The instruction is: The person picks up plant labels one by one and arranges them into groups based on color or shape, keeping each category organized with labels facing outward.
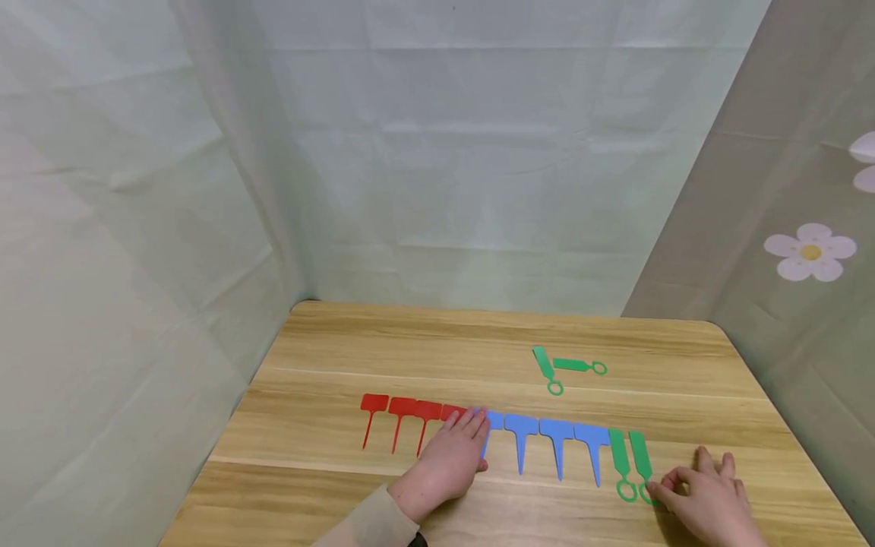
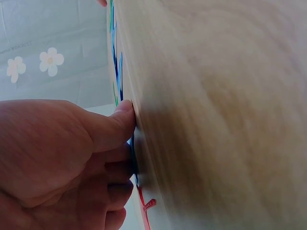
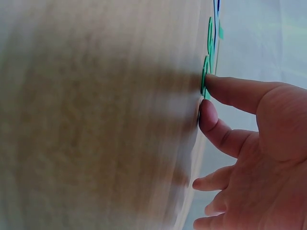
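Observation:
My left hand (image 1: 453,456) lies with fingers extended over the middle of a row of plant labels, covering part of a red T-shaped label (image 1: 447,411) and a blue T-shaped label (image 1: 495,420). In the left wrist view its thumb (image 2: 125,112) meets the tabletop beside the blue one. At the row's right end, my right hand (image 1: 711,494) pinches the ring of the outermost green label (image 1: 639,452) between thumb and index finger, the other fingers spread. Up close, the thumb (image 3: 225,88) touches the green ring (image 3: 205,72). Another green label (image 1: 619,453) lies just left of it.
More red labels (image 1: 374,403) extend left along the row, and more blue labels (image 1: 522,427) fill its middle. Two loose green labels (image 1: 544,365) lie farther back on the wooden table (image 1: 328,342). Fabric curtains (image 1: 478,175) enclose the back and sides.

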Demonstrator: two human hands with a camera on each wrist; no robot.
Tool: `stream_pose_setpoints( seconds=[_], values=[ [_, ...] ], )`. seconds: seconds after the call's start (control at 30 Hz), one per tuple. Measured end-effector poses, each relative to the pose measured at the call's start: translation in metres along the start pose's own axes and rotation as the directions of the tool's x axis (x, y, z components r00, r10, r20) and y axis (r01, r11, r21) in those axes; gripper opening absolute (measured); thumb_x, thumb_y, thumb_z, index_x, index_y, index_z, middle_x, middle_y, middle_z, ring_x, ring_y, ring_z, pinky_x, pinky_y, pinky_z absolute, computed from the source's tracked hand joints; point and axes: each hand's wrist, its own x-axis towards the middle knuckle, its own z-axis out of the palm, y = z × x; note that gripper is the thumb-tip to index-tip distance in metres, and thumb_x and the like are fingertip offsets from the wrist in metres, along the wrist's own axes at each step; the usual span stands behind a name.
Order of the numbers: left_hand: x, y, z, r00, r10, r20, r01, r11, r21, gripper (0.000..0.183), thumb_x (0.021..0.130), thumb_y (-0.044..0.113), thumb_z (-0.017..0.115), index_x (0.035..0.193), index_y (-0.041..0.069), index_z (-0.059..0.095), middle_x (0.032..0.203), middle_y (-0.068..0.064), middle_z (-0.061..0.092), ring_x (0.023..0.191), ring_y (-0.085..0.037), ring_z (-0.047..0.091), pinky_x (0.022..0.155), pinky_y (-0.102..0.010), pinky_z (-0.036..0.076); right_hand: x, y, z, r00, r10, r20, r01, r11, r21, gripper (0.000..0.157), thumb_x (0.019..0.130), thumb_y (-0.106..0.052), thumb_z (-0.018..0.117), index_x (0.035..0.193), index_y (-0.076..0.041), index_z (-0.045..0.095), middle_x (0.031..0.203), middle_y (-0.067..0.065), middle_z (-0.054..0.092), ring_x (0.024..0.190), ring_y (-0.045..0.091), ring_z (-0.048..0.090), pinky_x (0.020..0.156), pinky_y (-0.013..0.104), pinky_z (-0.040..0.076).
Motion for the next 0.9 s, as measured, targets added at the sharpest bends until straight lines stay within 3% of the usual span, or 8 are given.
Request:
stream_pose_setpoints(
  seconds=[0.37,0.9],
  values=[
    [0.0009,-0.0012,0.0014,1.000,0.001,0.001,-0.001,1.000,-0.003,0.066,0.109,0.041,0.059,0.165,0.010,0.043,0.173,-0.004,0.034,0.160,-0.021,0.029,0.129,-0.040,0.025,-0.0006,0.0003,0.0003,1.000,-0.010,-0.015,0.010,1.000,0.011,0.047,0.095,-0.062,0.073,0.085,-0.017,0.066,0.149,0.059,0.011,0.138,0.083,-0.006,0.105,0.091,0.010],
    [0.0018,-0.0020,0.0026,1.000,0.002,-0.006,-0.003,1.000,-0.017,0.065,0.109,0.041,0.060,0.164,0.010,0.045,0.173,-0.004,0.035,0.160,-0.021,0.029,0.129,-0.039,0.025,-0.0014,-0.0044,-0.0014,1.000,-0.005,0.003,0.005,0.998,0.061,0.047,0.093,-0.063,0.075,0.086,-0.017,0.069,0.153,0.057,0.005,0.138,0.080,-0.017,0.108,0.090,0.003]
  ],
)
